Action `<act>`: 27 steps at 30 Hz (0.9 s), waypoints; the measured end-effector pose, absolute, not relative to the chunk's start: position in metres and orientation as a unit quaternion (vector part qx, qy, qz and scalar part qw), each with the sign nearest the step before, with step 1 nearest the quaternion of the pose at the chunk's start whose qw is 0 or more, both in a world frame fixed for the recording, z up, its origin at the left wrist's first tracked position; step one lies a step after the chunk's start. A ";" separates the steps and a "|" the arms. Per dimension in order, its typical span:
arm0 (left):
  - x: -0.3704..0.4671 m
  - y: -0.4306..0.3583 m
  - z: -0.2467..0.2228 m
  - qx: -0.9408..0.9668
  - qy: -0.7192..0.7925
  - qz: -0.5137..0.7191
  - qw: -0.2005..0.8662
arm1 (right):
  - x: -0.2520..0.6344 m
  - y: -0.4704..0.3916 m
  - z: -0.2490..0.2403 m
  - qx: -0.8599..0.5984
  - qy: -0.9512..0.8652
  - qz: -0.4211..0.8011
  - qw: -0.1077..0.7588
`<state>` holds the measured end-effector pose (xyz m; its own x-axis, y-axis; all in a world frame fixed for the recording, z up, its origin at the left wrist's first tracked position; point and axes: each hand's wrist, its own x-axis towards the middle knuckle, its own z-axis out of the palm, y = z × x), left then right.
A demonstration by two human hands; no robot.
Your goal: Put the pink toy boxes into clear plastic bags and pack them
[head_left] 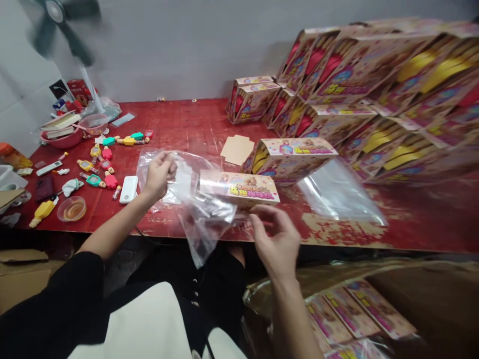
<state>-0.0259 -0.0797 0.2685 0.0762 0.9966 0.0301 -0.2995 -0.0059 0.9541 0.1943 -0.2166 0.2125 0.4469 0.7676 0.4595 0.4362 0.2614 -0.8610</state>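
Note:
My left hand (161, 174) is closed on the gathered film of a clear plastic bag (204, 234), which hangs down over the table's front edge. Behind and partly under the film lies a printed carton (241, 187) with pink and yellow lettering; whether it is inside the bag I cannot tell. By the carton's near right corner is my right hand (279, 239), its thumb and index fingertips close together. Anything pinched there is blurred. Just behind stands another printed carton (295, 157), yellow pieces showing at its open side.
Stacked cartons (348, 85) fill the right of the red table (168, 119). A flat clear bag (340, 194) lies at right, cardboard pieces (237, 149) behind. Small toys (107, 164), a white device (129, 189) and a bowl (72, 208) are left, below a fan (60, 22). More cartons (352, 309) sit below.

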 end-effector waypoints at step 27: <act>-0.030 -0.044 0.403 0.856 0.326 0.342 -0.207 | 0.281 -0.205 0.369 -0.661 -0.649 -0.292 0.239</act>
<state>-0.0298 -0.0437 0.4028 0.5528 0.4175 0.7212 0.7010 -0.7010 -0.1315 0.2814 -0.2052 0.3690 -0.0120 0.7171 0.6969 0.9971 -0.0442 0.0626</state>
